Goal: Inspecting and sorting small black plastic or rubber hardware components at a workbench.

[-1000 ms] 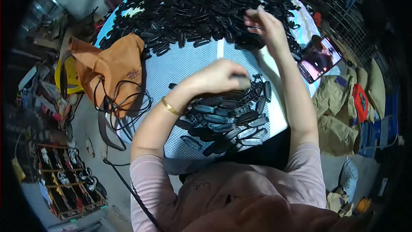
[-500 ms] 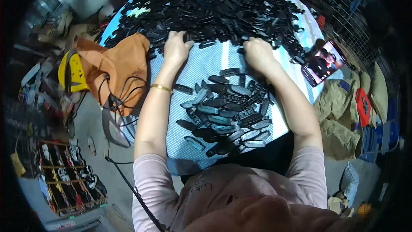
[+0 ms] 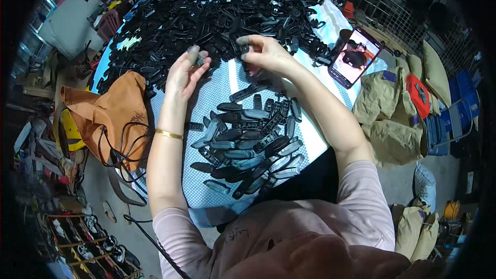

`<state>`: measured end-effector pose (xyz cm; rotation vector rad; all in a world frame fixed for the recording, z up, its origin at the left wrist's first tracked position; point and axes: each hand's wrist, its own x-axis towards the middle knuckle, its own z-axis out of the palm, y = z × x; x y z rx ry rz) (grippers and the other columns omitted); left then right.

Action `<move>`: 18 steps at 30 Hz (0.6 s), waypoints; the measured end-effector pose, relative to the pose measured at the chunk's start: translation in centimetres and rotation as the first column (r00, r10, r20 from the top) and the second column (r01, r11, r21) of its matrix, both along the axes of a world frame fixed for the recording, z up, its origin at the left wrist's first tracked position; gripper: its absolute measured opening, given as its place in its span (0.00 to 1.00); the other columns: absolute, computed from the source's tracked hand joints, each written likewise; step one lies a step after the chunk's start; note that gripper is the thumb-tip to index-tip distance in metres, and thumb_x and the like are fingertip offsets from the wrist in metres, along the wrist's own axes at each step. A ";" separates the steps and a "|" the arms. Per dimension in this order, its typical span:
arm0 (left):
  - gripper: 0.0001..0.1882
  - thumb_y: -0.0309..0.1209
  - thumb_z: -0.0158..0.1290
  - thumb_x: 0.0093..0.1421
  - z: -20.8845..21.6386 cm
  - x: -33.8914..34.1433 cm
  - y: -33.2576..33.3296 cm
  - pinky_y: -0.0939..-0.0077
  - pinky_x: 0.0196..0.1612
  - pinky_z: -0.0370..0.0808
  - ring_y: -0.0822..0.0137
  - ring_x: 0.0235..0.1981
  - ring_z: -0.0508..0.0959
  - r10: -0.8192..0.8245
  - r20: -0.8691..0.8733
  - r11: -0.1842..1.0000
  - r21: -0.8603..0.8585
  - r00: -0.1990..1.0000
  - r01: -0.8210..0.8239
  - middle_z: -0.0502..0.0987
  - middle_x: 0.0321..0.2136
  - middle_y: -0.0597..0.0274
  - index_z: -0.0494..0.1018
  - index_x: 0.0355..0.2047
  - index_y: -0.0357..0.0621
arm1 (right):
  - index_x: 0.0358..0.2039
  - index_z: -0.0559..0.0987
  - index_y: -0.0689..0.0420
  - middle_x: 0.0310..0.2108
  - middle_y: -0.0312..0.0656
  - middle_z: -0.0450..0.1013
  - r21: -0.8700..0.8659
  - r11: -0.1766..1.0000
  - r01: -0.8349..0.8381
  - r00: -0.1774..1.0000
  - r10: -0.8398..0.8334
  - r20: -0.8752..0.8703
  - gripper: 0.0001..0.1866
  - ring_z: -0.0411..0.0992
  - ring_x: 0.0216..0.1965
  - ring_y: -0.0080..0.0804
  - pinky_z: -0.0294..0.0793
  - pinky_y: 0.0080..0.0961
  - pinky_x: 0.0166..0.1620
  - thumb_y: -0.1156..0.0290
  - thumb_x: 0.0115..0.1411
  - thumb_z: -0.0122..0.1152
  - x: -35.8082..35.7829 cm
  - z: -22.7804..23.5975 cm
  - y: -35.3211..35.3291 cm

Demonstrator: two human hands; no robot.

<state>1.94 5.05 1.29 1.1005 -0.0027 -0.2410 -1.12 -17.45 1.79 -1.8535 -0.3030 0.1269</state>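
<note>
My left hand (image 3: 187,71) is raised over the near edge of a broad heap of small black plastic pieces (image 3: 170,26). Its fingers are curled round something small and dark, too indistinct to name. To its right my right hand (image 3: 266,56) has thumb and forefinger bent together on a small black plastic piece (image 3: 244,49). Nearer to me, a separate group of long oval black and grey plastic pieces (image 3: 248,144) covers part of the dotted cloth (image 3: 201,204). Some lie smooth side up, others show slotted undersides.
An orange-brown bag (image 3: 124,108) with a black cable hangs at the table's left edge. At the right edge a lit phone (image 3: 355,58) leans upright. Tan sacks (image 3: 392,119) and a blue folding chair (image 3: 460,108) stand to the right. A shoe rack (image 3: 88,243) is at lower left.
Both hands were down at the heap's near edge; now they are lifted, turned inward and closer together. The whole view has shifted a little, with table things appearing further left.
</note>
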 end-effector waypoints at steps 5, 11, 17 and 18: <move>0.16 0.26 0.48 0.57 0.9 -2.8 -2.7 0.82 0.34 0.77 0.70 0.32 0.76 -0.201 0.147 0.971 0.157 0.969 0.178 0.74 0.35 0.58 0.66 0.47 0.37 | 0.43 0.71 0.65 0.33 0.42 0.73 0.610 0.792 -0.023 0.991 -0.061 0.117 0.17 0.73 0.31 0.26 0.74 0.20 0.38 0.76 0.51 0.59 -1.0 0.2 2.1; 0.10 0.24 0.45 0.59 1.4 -4.5 -4.4 0.84 0.34 0.74 0.74 0.31 0.74 -0.231 0.235 0.970 0.129 0.944 0.205 0.73 0.32 0.64 0.68 0.41 0.37 | 0.38 0.75 0.64 0.29 0.38 0.74 0.383 0.923 0.024 0.950 -0.141 0.279 0.13 0.72 0.27 0.18 0.72 0.14 0.30 0.77 0.50 0.59 -2.2 0.4 2.7; 0.14 0.21 0.51 0.53 1.1 -4.5 -4.0 0.84 0.40 0.69 0.77 0.34 0.72 -0.060 0.384 0.985 0.172 0.921 -0.008 0.74 0.34 0.65 0.70 0.42 0.35 | 0.38 0.74 0.64 0.32 0.37 0.73 0.269 0.944 0.191 0.893 -0.281 0.352 0.14 0.71 0.32 0.19 0.71 0.15 0.37 0.76 0.49 0.61 -2.5 0.1 3.2; 0.14 0.21 0.51 0.53 1.0 -4.3 -3.9 0.84 0.40 0.69 0.77 0.34 0.72 -0.055 0.386 0.985 0.172 0.921 -0.013 0.74 0.34 0.65 0.70 0.42 0.35 | 0.38 0.74 0.64 0.32 0.37 0.73 0.270 0.945 0.185 0.893 -0.276 0.355 0.14 0.71 0.32 0.19 0.71 0.15 0.37 0.76 0.49 0.61 -2.4 -0.1 3.2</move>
